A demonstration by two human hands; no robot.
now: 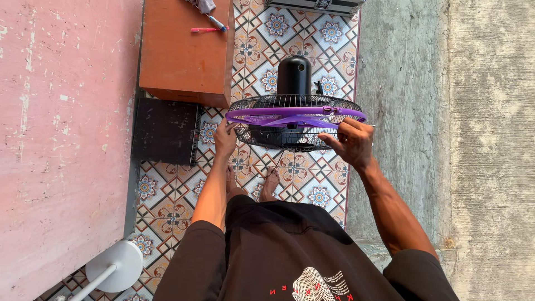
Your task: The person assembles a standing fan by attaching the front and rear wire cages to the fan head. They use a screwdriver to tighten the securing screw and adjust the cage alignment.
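Bright, even daylight; sharp focus, soft shadows, no glare

Both hands (225,138) raised (fingers curled).

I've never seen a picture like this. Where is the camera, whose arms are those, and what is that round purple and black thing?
The camera sits on a person's head and looks straight down, so you see their own black shirt, arms and bare feet on the patterned tile floor. There is no machine here, only two bare hands. They hold a fan head: a black wire cage with a purple rim and purple blades, its black motor on the far side. The left hand has a grip on the rim at one side; the right hand pinches it at the other. Nearby are an orange wooden table with a pink pen, and a white round stand base.
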